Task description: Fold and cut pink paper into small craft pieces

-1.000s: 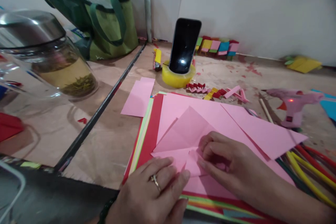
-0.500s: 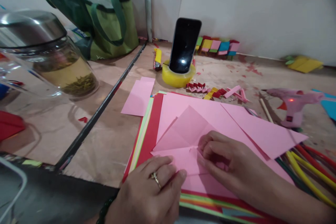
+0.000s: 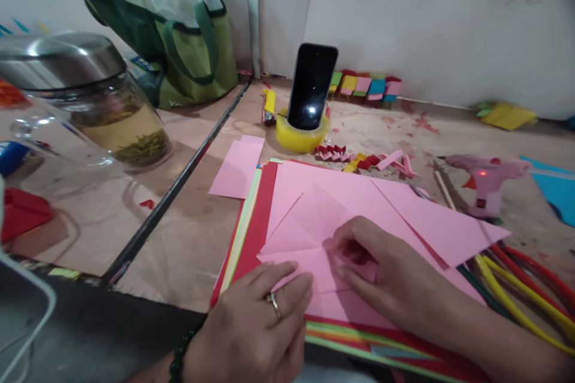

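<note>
A pink paper square (image 3: 309, 221) with fold creases lies on top of a stack of coloured sheets (image 3: 258, 221). My left hand (image 3: 260, 323), with a ring on one finger, lies flat on the near left edge of the pink paper and presses it down. My right hand (image 3: 381, 278) is curled over the middle of the paper, its fingertips pinching a small folded flap near the centre crease. The flap itself is mostly hidden under the fingers.
A phone (image 3: 311, 87) leans in a yellow tape roll (image 3: 299, 137) behind the stack. A pink glue gun (image 3: 485, 176) and coloured sticks (image 3: 525, 287) lie at the right. A glass jar (image 3: 103, 114) and green bag (image 3: 171, 36) stand at the left. Folded paper bits (image 3: 363, 158) are scattered nearby.
The small raised flap has been pressed down flatter. My right fingers have crept left toward the centre crease. The view has tilted slightly.
</note>
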The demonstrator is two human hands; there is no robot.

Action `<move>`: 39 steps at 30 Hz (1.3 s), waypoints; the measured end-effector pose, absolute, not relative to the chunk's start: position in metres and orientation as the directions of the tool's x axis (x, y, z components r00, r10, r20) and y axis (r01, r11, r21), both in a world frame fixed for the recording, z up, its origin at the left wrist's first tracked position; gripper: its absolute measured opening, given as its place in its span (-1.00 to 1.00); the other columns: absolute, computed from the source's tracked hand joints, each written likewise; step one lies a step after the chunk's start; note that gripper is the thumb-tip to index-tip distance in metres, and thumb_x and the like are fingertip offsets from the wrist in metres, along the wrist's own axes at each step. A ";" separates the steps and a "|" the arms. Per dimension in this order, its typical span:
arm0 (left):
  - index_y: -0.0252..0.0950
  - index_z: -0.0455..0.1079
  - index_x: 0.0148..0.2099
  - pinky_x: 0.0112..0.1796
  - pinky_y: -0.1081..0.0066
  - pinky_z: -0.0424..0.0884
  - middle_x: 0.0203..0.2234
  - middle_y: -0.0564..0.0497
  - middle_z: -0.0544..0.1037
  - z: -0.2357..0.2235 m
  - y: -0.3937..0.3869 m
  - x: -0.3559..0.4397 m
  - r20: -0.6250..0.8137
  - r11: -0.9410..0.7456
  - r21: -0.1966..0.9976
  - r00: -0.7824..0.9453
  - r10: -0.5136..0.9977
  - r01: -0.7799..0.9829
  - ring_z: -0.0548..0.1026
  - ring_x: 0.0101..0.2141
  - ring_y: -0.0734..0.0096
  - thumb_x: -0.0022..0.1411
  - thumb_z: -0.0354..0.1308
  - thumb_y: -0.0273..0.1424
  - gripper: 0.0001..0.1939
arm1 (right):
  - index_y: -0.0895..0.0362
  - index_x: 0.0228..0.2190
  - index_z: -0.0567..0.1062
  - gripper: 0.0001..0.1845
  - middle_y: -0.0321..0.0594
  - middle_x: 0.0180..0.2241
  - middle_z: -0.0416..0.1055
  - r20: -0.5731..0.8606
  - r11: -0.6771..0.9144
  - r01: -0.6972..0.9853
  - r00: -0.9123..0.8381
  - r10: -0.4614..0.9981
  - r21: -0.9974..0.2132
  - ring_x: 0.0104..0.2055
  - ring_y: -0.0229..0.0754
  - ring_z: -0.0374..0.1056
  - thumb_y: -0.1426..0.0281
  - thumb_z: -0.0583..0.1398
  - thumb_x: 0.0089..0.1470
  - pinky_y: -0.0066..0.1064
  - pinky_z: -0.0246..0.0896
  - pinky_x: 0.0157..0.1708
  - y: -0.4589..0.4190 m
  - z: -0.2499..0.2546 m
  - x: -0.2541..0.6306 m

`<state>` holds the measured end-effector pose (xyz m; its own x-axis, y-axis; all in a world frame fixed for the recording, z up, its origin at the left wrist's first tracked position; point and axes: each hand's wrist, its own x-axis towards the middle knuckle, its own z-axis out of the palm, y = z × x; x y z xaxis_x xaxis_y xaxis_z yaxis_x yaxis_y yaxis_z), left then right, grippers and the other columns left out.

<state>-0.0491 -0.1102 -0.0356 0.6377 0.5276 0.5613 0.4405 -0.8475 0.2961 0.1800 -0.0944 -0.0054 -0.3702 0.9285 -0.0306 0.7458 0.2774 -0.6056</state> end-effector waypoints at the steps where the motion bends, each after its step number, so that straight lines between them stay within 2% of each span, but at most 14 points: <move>1: -0.43 0.49 -0.09 -0.16 0.26 0.57 -0.12 -0.08 0.59 -0.035 -0.110 -0.049 0.561 -0.848 0.305 0.637 0.528 0.434 0.51 -0.12 0.18 0.09 0.10 -0.59 -0.68 | 0.11 -0.27 0.38 -0.91 -0.21 -0.30 0.37 0.028 0.337 0.755 -0.390 0.920 -0.563 -0.37 -0.27 0.30 0.47 0.13 0.14 -0.45 0.24 -0.41 -0.095 -0.006 0.180; 3: -0.44 0.49 -0.11 -0.15 0.26 0.56 -0.14 -0.08 0.59 -0.034 -0.110 -0.048 0.555 -0.838 0.333 0.629 0.545 0.432 0.50 -0.14 0.21 0.09 0.09 -0.59 -0.70 | 0.11 -0.21 0.42 -0.85 -0.16 -0.26 0.40 0.199 0.563 0.718 -0.532 0.823 -0.409 -0.32 -0.23 0.31 0.49 0.08 0.19 -0.39 0.25 -0.35 -0.097 -0.007 0.179; 5: -0.44 0.49 -0.11 -0.14 0.25 0.55 -0.15 -0.07 0.59 -0.034 -0.110 -0.048 0.543 -0.824 0.355 0.620 0.566 0.441 0.50 -0.14 0.21 0.10 0.10 -0.57 -0.72 | 0.14 -0.22 0.47 -0.78 -0.13 -0.26 0.44 0.330 0.780 0.597 -0.709 0.623 -0.188 -0.27 -0.16 0.31 0.49 0.03 0.23 -0.27 0.23 -0.25 -0.099 -0.007 0.178; 7: -0.43 0.48 -0.10 -0.13 0.23 0.54 -0.15 -0.07 0.59 -0.035 -0.111 -0.047 0.523 -0.814 0.371 0.623 0.581 0.447 0.49 -0.14 0.21 0.12 0.11 -0.54 -0.72 | 0.20 -0.24 0.50 -0.70 -0.11 -0.29 0.47 0.364 0.871 0.491 -0.809 0.461 -0.011 -0.24 -0.12 0.31 0.49 -0.02 0.26 -0.19 0.19 -0.16 -0.103 -0.008 0.176; 10: -0.42 0.46 -0.08 -0.11 0.23 0.52 -0.16 -0.08 0.58 -0.035 -0.113 -0.047 0.509 -0.807 0.377 0.626 0.591 0.455 0.48 -0.13 0.22 0.14 0.10 -0.53 -0.72 | 0.27 -0.23 0.52 -0.64 -0.07 -0.26 0.49 0.338 0.893 0.439 -0.859 0.385 0.099 -0.20 -0.08 0.31 0.52 -0.07 0.26 -0.15 0.15 -0.07 -0.108 -0.009 0.176; 14: -0.38 0.44 -0.06 -0.08 0.23 0.49 -0.16 -0.07 0.57 -0.032 -0.115 -0.047 0.492 -0.800 0.373 0.631 0.599 0.470 0.47 -0.11 0.24 0.14 0.07 -0.56 -0.70 | 0.27 -0.23 0.52 -0.58 -0.06 -0.23 0.49 0.288 0.872 0.479 -0.853 0.435 0.100 -0.22 -0.07 0.30 0.54 -0.13 0.26 -0.13 0.16 -0.08 -0.115 -0.006 0.187; 18: -0.35 0.43 -0.05 -0.04 0.17 0.44 -0.15 -0.07 0.56 -0.030 -0.118 -0.046 0.462 -0.793 0.368 0.645 0.609 0.486 0.46 -0.09 0.21 0.12 0.06 -0.54 -0.68 | 0.25 -0.21 0.51 -0.61 -0.04 -0.29 0.50 0.265 0.840 0.536 -0.825 0.499 0.086 -0.24 -0.04 0.30 0.52 -0.10 0.25 -0.15 0.24 -0.20 -0.123 -0.001 0.210; 21: -0.35 0.41 -0.03 -0.07 0.13 0.44 -0.14 -0.12 0.54 -0.031 -0.121 -0.042 0.431 -0.787 0.351 0.658 0.617 0.507 0.45 -0.09 0.13 0.12 0.12 -0.43 -0.67 | 0.26 -0.19 0.50 -0.63 -0.02 -0.29 0.48 0.270 0.817 0.571 -0.802 0.532 0.087 -0.24 -0.04 0.29 0.51 -0.08 0.25 -0.18 0.27 -0.24 -0.129 -0.002 0.220; 25: -0.33 0.35 0.07 -0.19 0.08 0.47 -0.17 -0.14 0.53 -0.031 -0.126 -0.032 0.384 -0.777 0.302 0.676 0.629 0.552 0.45 -0.15 0.05 0.11 0.22 -0.19 -0.48 | 0.24 -0.29 0.51 -0.65 -0.02 -0.32 0.45 0.257 0.796 0.595 -0.791 0.556 0.111 -0.25 -0.05 0.29 0.52 -0.06 0.24 -0.20 0.27 -0.27 -0.131 -0.008 0.208; 28: -0.35 0.36 0.05 -0.21 0.08 0.47 -0.20 -0.14 0.53 -0.029 -0.129 -0.027 0.348 -0.773 0.259 0.690 0.634 0.579 0.46 -0.19 0.05 0.06 0.27 -0.10 -0.42 | 0.23 -0.25 0.50 -0.73 -0.05 -0.33 0.43 0.239 0.814 0.568 -0.813 0.532 0.120 -0.26 -0.09 0.29 0.51 0.00 0.22 -0.23 0.26 -0.26 -0.129 -0.012 0.193; 31: -0.37 0.38 0.01 -0.10 0.04 0.42 -0.15 -0.15 0.54 -0.029 -0.132 -0.030 0.388 -0.786 0.196 0.689 0.612 0.587 0.47 -0.13 0.05 0.12 0.24 -0.12 -0.49 | 0.22 -0.25 0.49 -0.78 -0.06 -0.32 0.43 0.224 0.827 0.550 -0.826 0.518 0.117 -0.25 -0.10 0.29 0.52 0.04 0.20 -0.24 0.26 -0.24 -0.129 -0.015 0.194; 34: -0.38 0.38 0.00 -0.02 0.06 0.39 -0.10 -0.14 0.54 -0.030 -0.136 -0.040 0.441 -0.785 0.186 0.663 0.604 0.591 0.47 -0.08 0.11 0.23 0.14 -0.19 -0.59 | 0.20 -0.28 0.49 -0.77 -0.06 -0.32 0.44 0.190 0.818 0.567 -0.817 0.544 0.097 -0.27 -0.09 0.29 0.56 0.03 0.16 -0.25 0.27 -0.26 -0.133 -0.016 0.210; 39: -0.38 0.41 -0.03 -0.14 0.17 0.48 -0.15 -0.11 0.56 -0.034 -0.139 -0.050 0.524 -0.767 0.180 0.600 0.604 0.615 0.49 -0.13 0.12 0.22 0.13 -0.27 -0.66 | 0.18 -0.32 0.49 -0.73 -0.07 -0.34 0.44 0.179 0.748 0.663 -0.740 0.648 0.028 -0.30 -0.10 0.31 0.61 0.02 0.08 -0.29 0.28 -0.30 -0.139 -0.013 0.219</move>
